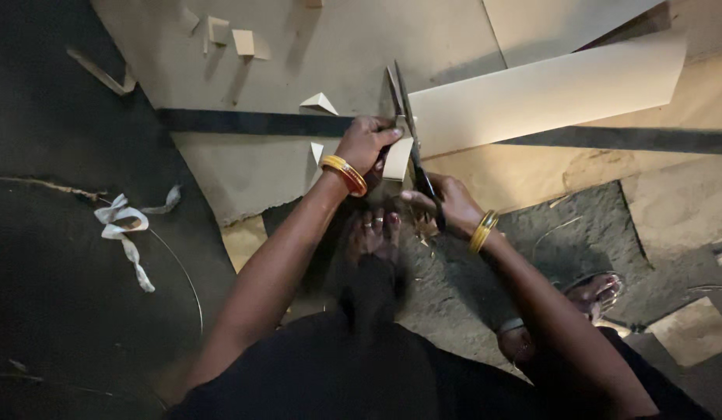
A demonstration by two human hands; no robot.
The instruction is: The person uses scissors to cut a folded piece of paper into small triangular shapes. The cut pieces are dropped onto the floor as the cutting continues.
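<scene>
Scissors (414,152) in the right hand (446,204), fingers curled shut through the handles, blades pointing away from the body and parted over the near end of a long pale card strip (544,93). The strip runs up and to the right across the floor, its far end lifted slightly; its near end sits between the two hands, just beyond a bare foot (374,237) stretched forward. Left hand (365,144) is closed on the card's edge beside the blades, thumb and fingers pinching it, likely to keep the sheet taut and level so the blades bite cleanly (the grip sits right next to the cut line, touching the card). Both wrists carry bangles, red and gold on the left (345,174), gold on the right (483,230). Small card offcuts (320,102) lie scattered on a larger flat sheet (314,54) behind the hands, some folded upright, near a dark band (252,122) crossing the floor. A tangle of white ribbon (126,229) lies well apart to the left on dark ground. A sandal (598,292) lies by the right forearm. Light is dim; fine detail at the blade tips cannot be told.
</scene>
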